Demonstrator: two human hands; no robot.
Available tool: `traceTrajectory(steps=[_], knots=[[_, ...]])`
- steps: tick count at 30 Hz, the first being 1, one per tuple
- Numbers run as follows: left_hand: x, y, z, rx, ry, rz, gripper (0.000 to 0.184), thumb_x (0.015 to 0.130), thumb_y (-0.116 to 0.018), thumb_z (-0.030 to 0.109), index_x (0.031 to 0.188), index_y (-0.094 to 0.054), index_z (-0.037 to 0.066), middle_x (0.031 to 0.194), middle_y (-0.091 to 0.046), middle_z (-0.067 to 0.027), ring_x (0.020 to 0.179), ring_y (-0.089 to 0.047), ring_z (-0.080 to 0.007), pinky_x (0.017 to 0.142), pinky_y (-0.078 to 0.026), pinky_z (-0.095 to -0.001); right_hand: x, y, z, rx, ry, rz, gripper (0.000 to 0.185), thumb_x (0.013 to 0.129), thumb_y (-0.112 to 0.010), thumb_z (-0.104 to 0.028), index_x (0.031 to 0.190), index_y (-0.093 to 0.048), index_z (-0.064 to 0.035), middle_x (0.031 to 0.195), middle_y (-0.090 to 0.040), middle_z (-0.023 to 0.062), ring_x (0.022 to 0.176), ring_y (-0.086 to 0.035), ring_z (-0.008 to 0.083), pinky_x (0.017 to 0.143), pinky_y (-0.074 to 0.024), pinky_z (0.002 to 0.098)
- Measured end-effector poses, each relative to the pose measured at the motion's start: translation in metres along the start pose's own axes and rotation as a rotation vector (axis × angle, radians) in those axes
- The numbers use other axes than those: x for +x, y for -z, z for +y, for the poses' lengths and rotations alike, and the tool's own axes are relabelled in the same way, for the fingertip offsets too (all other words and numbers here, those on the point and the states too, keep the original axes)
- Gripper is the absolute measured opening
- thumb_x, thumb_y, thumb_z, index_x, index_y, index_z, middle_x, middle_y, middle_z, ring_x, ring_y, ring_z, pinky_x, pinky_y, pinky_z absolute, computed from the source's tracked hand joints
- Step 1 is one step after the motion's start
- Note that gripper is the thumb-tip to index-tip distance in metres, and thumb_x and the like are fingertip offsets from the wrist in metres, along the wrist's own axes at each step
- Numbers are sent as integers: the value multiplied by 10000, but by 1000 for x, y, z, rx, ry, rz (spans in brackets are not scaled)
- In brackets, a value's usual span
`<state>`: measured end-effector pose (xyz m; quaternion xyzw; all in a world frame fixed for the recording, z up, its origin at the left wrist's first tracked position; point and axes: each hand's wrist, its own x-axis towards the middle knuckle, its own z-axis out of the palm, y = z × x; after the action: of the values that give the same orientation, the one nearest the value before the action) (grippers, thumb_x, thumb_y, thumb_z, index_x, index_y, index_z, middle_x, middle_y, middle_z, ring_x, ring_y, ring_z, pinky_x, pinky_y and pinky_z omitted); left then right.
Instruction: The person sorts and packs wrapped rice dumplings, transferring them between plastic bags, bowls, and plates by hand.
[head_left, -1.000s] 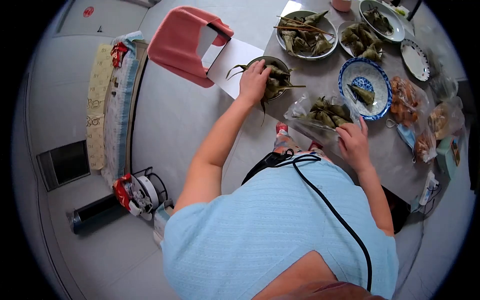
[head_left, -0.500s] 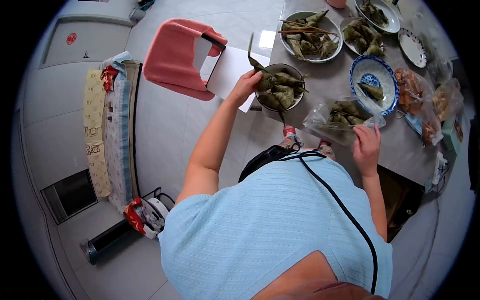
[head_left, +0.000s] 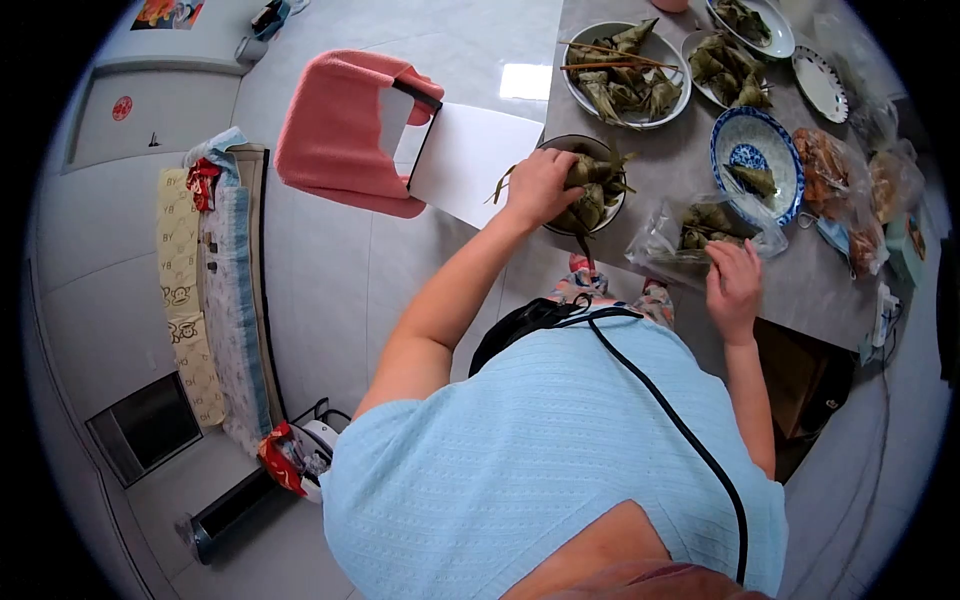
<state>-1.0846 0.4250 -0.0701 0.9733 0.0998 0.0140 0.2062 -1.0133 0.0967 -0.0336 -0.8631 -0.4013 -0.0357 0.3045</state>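
My left hand (head_left: 541, 187) is over the near-left bowl (head_left: 612, 222), its fingers curled round a leaf-wrapped zongzi that they mostly hide; leaf ends stick out left of the hand. More zongzi (head_left: 592, 205) fill that bowl. At the table's near edge, my right hand (head_left: 735, 290) pinches the rim of a clear plastic bag (head_left: 655, 235). Several zongzi (head_left: 706, 222) lie inside the bag. Just beyond it, a single zongzi (head_left: 752, 180) rests in a blue-and-white bowl (head_left: 789, 160).
A large bowl (head_left: 682, 108) of zongzi with chopsticks (head_left: 620, 64) across it stands farther back. Beside it are plates of zongzi, a patterned oval plate (head_left: 821, 84) and bagged brown food (head_left: 824, 170). A chair with a pink cover (head_left: 335, 130) adjoins the table's left side.
My left hand has moved right and in over the bowl with the zongzi. My right hand stays at the bag's edge. The whole view has shifted slightly.
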Motion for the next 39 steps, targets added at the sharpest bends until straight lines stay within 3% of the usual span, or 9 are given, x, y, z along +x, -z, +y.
traceTrajectory(steps=[8,14,16,18,23,28,32,34,39], knots=[[7,-11,-8,78,-118,-85,461,689,-745,237,1095,-562,120,1087,-574,-86,1011,-543,-300,830,-470,-397,-8,-3,-5,-18,-51,26,226,777,-561,11,989,-622,-36,1032,-633,101,1019,-589,263,1023,-350,458],[3,1,4,-9,-167,100,442,723,-723,192,1106,-547,62,1171,-570,-104,1063,-537,-306,883,-455,-392,5,22,28,-106,-101,189,258,820,-560,-10,1070,-614,-44,1107,-618,113,1059,-571,287,996,-377,434],[2,3,14,-33,-194,142,393,741,-708,159,1085,-553,45,1149,-582,-111,1032,-552,-317,878,-460,-387,15,28,60,-44,-310,333,280,857,-543,-43,1132,-600,-56,1132,-615,109,1083,-559,300,982,-394,396],[0,3,29,-116,-232,179,343,754,-684,135,1061,-561,46,1114,-587,-111,996,-555,-313,851,-456,-396,28,30,107,108,-550,236,315,877,-555,-113,1190,-580,-87,1212,-580,114,1136,-528,303,971,-405,376],[-9,-1,82,-153,-291,162,272,747,-663,67,1005,-580,44,1081,-602,-103,977,-574,-298,830,-476,-378,57,-12,221,-220,-354,-143,504,794,-664,-190,1272,-514,-144,1343,-476,81,1174,-499,294,943,-436,385],[-13,-14,123,-152,-185,185,265,743,-656,48,996,-579,37,1087,-606,-107,980,-578,-298,820,-481,-377,77,-34,254,-413,-284,-498,529,756,-695,-190,1252,-516,-156,1268,-511,76,1130,-510,312,904,-456,388],[-11,-26,145,-174,-100,228,273,740,-652,23,1002,-577,36,1079,-610,-114,966,-586,-304,814,-485,-375,72,-50,290,-122,-241,-266,396,786,-675,-146,1163,-573,-83,1113,-600,79,1002,-590,278,841,-484,372],[-6,-32,154,-184,-75,258,274,743,-651,18,1006,-576,37,1073,-612,-117,959,-589,-307,810,-487,-375,73,-45,300,632,-661,-275,278,859,-619,-126,1123,-590,-43,1076,-627,79,900,-635,226,778,-512,331],[15,-46,176,-263,-82,316,265,768,-643,23,1021,-572,48,1068,-614,-121,966,-590,-312,808,-488,-375,72,8,272,1545,-897,-283,363,926,-542,-169,1227,-484,26,1097,-618,159,973,-631,288,804,-528,356]])
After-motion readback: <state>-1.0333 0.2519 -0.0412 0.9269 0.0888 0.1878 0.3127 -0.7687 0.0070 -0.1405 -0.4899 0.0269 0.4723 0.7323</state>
